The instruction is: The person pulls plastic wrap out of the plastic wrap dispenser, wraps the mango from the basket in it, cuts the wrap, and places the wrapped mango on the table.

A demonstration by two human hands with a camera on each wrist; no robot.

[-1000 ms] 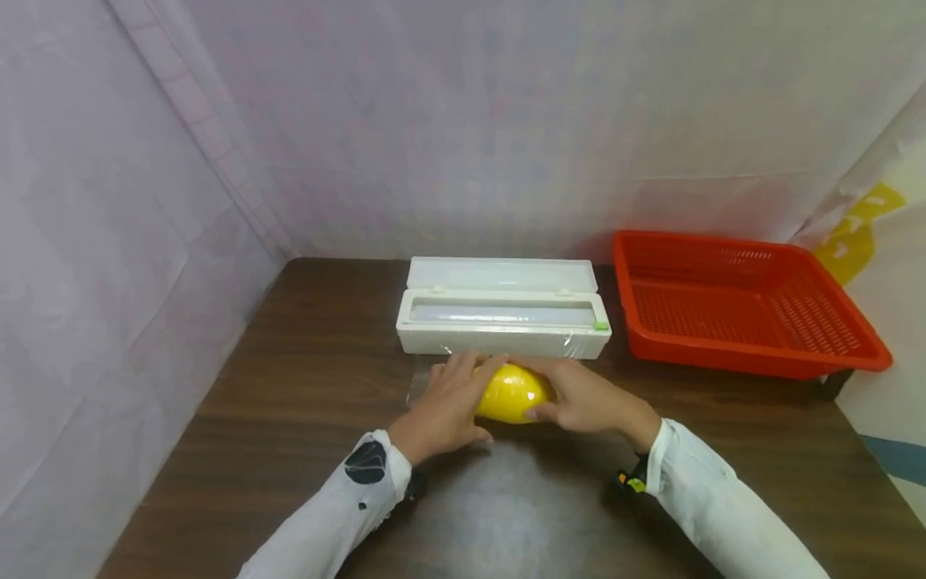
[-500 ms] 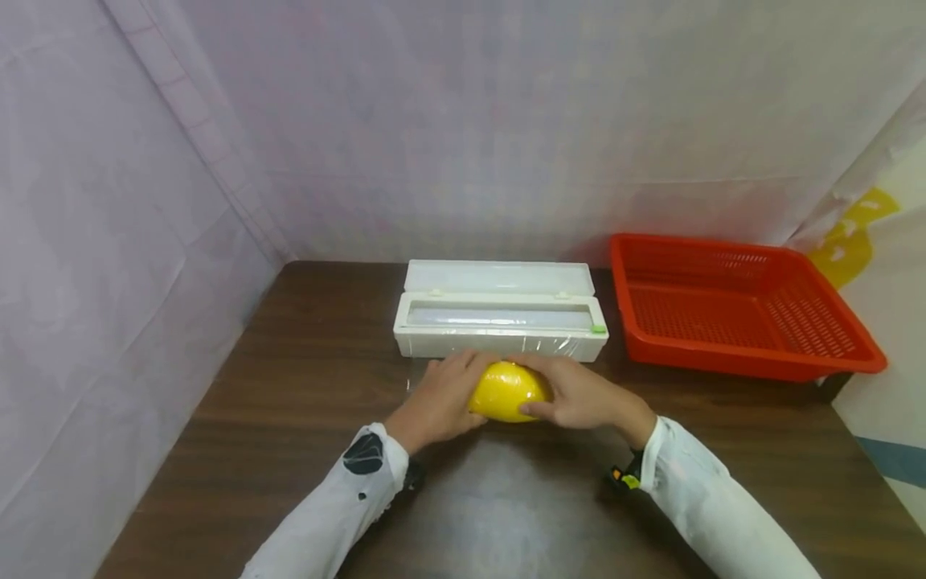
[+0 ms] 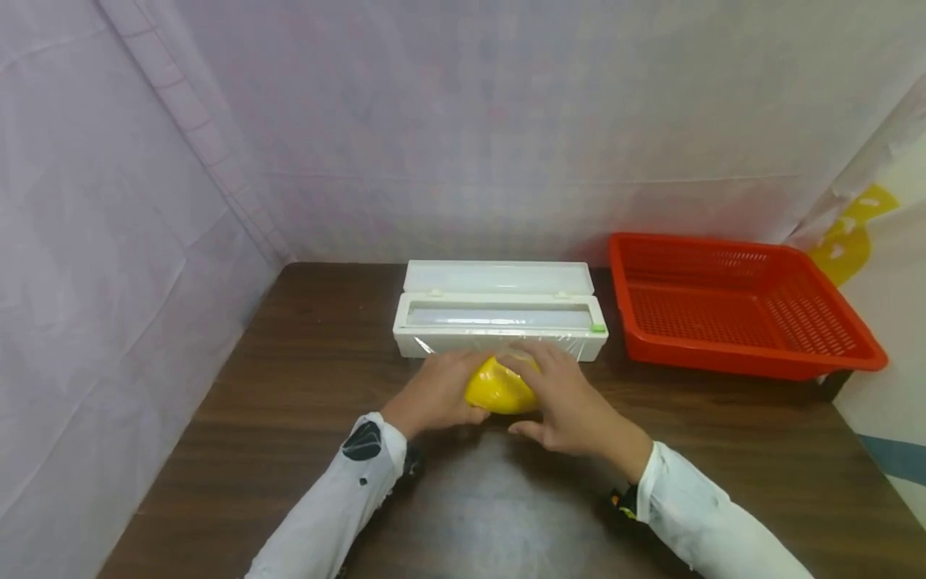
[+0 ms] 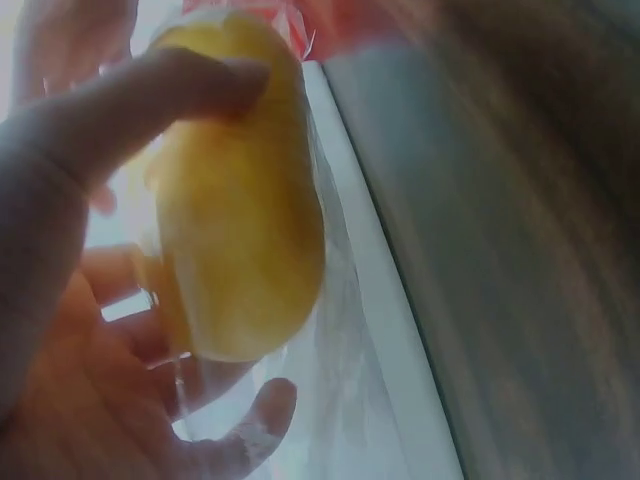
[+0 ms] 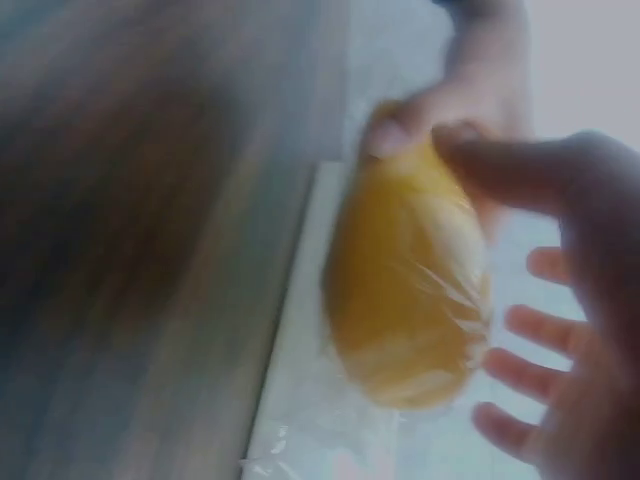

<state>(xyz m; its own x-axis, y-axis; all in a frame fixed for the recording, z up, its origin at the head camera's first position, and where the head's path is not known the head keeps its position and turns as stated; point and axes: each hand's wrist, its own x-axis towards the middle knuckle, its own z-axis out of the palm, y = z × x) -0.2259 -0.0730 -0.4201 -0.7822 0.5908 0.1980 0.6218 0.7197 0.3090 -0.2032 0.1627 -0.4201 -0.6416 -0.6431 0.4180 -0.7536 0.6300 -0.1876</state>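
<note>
The white box (image 3: pixel 470 339) blocks the way just beyond the yellow fruit (image 3: pixel 497 392); the red basket (image 3: pixel 723 361) stands in the far right. Only a narrow gap parts them. Bare surface (image 3: pixel 304 354) leaves room left of the box and between the sleeves (image 3: pixel 336 498).

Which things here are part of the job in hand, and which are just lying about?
Apparently part of the job:
yellow object, gripped by the left hand, right hand beside it
clear film on it
open white box holding a roll

Apparently just lying about:
red basket, untouched
</note>
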